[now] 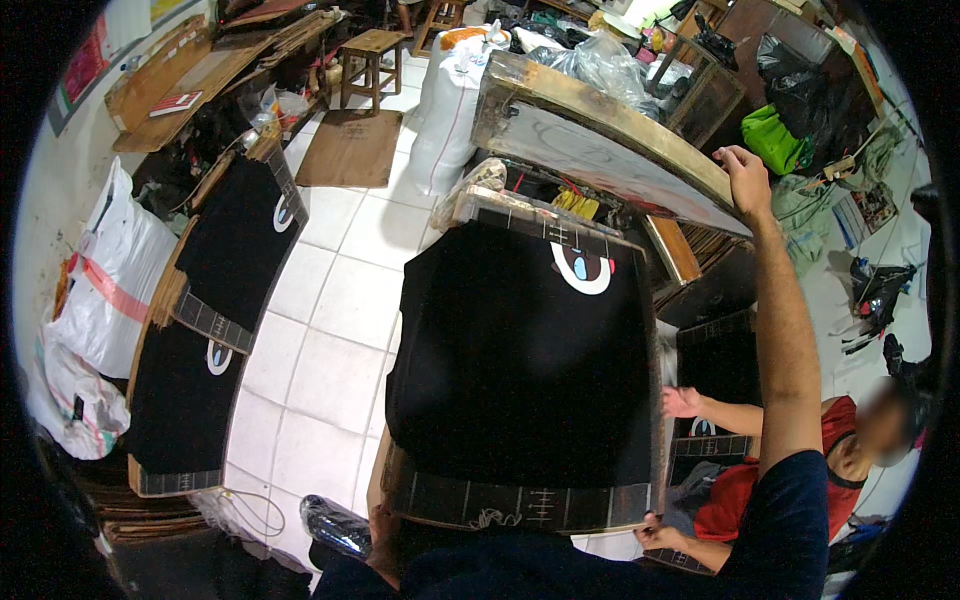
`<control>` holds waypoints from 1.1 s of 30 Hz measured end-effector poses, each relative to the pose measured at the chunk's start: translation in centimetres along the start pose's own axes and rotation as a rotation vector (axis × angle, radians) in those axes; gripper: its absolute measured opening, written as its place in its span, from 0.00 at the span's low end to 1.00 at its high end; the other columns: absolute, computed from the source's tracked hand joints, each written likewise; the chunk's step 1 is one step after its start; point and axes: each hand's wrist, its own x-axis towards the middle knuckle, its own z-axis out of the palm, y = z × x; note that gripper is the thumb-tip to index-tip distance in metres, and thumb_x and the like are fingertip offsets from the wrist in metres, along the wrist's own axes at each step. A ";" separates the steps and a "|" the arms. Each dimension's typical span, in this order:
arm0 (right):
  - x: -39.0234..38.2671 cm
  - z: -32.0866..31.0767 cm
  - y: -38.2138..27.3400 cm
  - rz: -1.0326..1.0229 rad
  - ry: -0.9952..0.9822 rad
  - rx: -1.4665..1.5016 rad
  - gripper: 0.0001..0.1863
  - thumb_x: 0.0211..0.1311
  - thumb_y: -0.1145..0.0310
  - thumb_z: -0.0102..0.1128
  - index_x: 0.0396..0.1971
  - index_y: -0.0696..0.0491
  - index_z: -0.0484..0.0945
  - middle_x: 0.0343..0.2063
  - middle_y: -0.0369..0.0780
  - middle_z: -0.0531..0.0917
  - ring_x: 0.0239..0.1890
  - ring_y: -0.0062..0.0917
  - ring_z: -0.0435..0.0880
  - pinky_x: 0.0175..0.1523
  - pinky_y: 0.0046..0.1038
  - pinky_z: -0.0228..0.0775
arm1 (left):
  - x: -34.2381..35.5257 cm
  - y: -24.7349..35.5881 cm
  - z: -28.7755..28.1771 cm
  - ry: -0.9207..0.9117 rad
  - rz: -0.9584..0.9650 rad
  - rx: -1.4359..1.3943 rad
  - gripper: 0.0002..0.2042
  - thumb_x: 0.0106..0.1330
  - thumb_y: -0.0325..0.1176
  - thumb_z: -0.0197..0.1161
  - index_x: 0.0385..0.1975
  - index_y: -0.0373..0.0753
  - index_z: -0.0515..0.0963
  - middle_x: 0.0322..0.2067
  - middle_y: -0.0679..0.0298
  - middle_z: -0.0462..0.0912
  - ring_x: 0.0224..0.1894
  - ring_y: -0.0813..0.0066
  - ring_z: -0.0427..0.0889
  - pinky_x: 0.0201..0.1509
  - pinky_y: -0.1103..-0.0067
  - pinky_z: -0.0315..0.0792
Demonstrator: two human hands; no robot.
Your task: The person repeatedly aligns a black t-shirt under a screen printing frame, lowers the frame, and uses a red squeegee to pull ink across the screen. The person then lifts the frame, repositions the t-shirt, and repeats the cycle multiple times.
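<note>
My right hand is raised, its fingers closed over the wooden rim of a printing screen frame. The frame stands tilted up at the far end of a board. Black fabric lies on this board, with a white, blue and brown eye print near its far right corner. My left hand is low by the board's near left corner, dim and partly hidden; its fingers cannot be made out. Close by is a dark bundle wrapped in clear plastic.
At the right, a person in a red shirt has one hand by the board's side and another at its near corner. More boards with black fabric stand left. White sacks and a wooden stool are beyond the tiled floor.
</note>
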 end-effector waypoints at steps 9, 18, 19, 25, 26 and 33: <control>0.7 0.1 0.7 0.014 -0.029 -0.013 0.24 0.68 0.49 0.54 0.44 0.53 0.88 0.38 0.46 0.90 0.45 0.38 0.88 0.51 0.33 0.74 | -0.1 1.0 -0.2 0.253 0.021 0.249 0.16 0.75 0.44 0.54 0.56 0.46 0.79 0.45 0.51 0.83 0.47 0.45 0.83 0.49 0.54 0.75; 0.6 -0.1 0.3 -0.006 0.021 -0.036 0.24 0.68 0.47 0.54 0.40 0.52 0.88 0.37 0.49 0.88 0.45 0.45 0.87 0.52 0.37 0.75 | 8.1 6.4 -10.1 0.897 0.333 0.609 0.08 0.75 0.37 0.54 0.37 0.43 0.79 0.28 0.56 0.82 0.32 0.53 0.83 0.35 0.58 0.74; 0.7 -0.2 0.1 -0.018 0.020 -0.031 0.24 0.68 0.47 0.54 0.40 0.52 0.88 0.38 0.49 0.88 0.45 0.46 0.87 0.52 0.38 0.75 | 9.7 9.1 -13.6 0.836 0.271 0.494 0.08 0.74 0.36 0.56 0.37 0.42 0.79 0.25 0.55 0.82 0.27 0.52 0.81 0.32 0.56 0.72; 0.8 -0.2 -0.3 0.018 0.011 -0.059 0.25 0.69 0.45 0.51 0.46 0.49 0.87 0.43 0.50 0.88 0.51 0.49 0.85 0.56 0.43 0.75 | 11.5 21.0 -37.7 1.080 0.205 0.789 0.13 0.75 0.41 0.55 0.34 0.44 0.84 0.29 0.52 0.87 0.32 0.50 0.88 0.36 0.60 0.80; 0.8 -0.1 -0.3 0.013 0.012 -0.050 0.25 0.69 0.45 0.51 0.46 0.48 0.87 0.43 0.50 0.88 0.51 0.49 0.85 0.57 0.43 0.75 | 9.2 20.7 -41.9 1.030 0.199 0.699 0.13 0.75 0.42 0.56 0.37 0.44 0.85 0.32 0.51 0.88 0.36 0.49 0.88 0.40 0.60 0.80; 3.0 -0.1 0.1 0.055 0.005 -0.108 0.26 0.67 0.43 0.49 0.51 0.42 0.87 0.49 0.49 0.87 0.56 0.50 0.83 0.62 0.44 0.74 | -10.1 11.7 -70.1 1.019 0.292 0.253 0.20 0.79 0.43 0.56 0.45 0.27 0.83 0.35 0.53 0.88 0.36 0.68 0.81 0.45 0.71 0.74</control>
